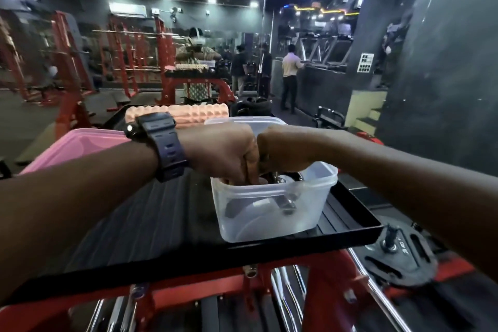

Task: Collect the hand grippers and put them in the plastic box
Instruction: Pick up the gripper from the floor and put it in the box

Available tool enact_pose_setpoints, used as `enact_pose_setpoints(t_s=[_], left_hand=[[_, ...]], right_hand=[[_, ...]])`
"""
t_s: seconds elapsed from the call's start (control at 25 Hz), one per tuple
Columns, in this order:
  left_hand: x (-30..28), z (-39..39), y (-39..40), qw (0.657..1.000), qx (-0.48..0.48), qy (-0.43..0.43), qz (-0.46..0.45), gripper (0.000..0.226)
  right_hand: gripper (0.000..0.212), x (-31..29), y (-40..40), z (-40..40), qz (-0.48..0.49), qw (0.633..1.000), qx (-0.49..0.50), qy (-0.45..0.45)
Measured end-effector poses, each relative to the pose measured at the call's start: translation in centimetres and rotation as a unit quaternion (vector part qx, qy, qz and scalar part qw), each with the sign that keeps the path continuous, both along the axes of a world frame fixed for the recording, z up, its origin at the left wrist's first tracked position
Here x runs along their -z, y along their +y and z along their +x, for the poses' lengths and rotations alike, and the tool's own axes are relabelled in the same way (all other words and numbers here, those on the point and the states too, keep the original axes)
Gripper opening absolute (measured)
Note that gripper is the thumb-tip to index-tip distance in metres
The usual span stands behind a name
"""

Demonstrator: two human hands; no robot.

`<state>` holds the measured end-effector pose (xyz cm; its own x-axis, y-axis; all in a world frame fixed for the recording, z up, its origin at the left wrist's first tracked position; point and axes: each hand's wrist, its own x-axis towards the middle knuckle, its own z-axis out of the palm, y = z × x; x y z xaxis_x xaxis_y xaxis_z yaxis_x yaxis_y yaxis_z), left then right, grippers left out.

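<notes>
Both hands, left [223, 153] and right [280, 148], curl closed on grippers [285, 201] inside the box [269, 224], so placing looks nearly done.

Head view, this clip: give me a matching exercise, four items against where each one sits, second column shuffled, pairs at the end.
Items:
1. clear plastic box
2. pink lid
3. foam roller
4. weight plate

Places:
A. at the far edge of the black tray, lying on its side
B. off the tray, lower down at the right
C. on the tray at the right, with the left hand and the right hand reaching into it
D. behind the left wrist, at the left

Pairs: 1-C, 2-D, 3-A, 4-B
</notes>
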<state>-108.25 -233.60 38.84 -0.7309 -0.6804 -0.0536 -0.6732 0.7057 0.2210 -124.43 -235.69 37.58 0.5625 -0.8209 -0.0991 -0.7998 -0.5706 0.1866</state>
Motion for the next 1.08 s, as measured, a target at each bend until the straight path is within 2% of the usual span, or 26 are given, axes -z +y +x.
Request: enact_pose_setpoints(t_s=[0.2, 0.36, 0.48, 0.52, 0.64, 0.72, 0.84, 0.96, 1.08], left_hand=[[0.6, -0.5, -0.7, 0.994, 0.056, -0.092, 0.014, 0.011], [-0.2, -0.1, -1.1, 0.994, 0.048, -0.091, 0.047, 0.011], [-1.1, 0.7, -2.0, 1.0, 0.004, -0.027, 0.016, 0.017], [-1.2, 0.7, -2.3, 1.0, -0.007, -0.029, 0.009, 0.018], [-0.4, -0.5, -3.5, 0.989, -0.022, -0.125, -0.071, 0.018], [0.6, -1.9, -5.1, 0.975, -0.039, -0.179, -0.128, 0.032], [1.7, -3.4, -7.7, 0.96, -0.072, -0.242, -0.12, 0.062], [2.3, -3.6, -9.0, 0.96, -0.085, -0.247, -0.098, 0.069], [3.0, -2.7, -9.9, 0.966, -0.086, -0.226, -0.089, 0.074]], right_hand=[[0.026, 1.6, -1.2, -0.3, 0.041, 0.999, -0.015, 0.026], [0.031, 2.1, -2.2, -0.2, 0.089, 0.992, -0.074, 0.045], [0.034, 2.1, -2.4, 0.1, 0.113, 0.987, -0.096, 0.067], [0.033, 1.9, -2.4, 0.1, 0.118, 0.985, -0.103, 0.075], [0.033, 1.8, -2.3, 0.1, 0.125, 0.98, -0.122, 0.094], [0.037, 1.9, -2.2, -0.1, 0.129, 0.979, -0.128, 0.092], [0.036, 2.3, -2.3, -0.3, 0.127, 0.977, -0.118, 0.12], [0.027, 2.5, -2.5, -0.7, 0.132, 0.984, -0.092, 0.072], [0.031, 2.7, -2.8, -0.8, 0.143, 0.985, -0.085, 0.049]])
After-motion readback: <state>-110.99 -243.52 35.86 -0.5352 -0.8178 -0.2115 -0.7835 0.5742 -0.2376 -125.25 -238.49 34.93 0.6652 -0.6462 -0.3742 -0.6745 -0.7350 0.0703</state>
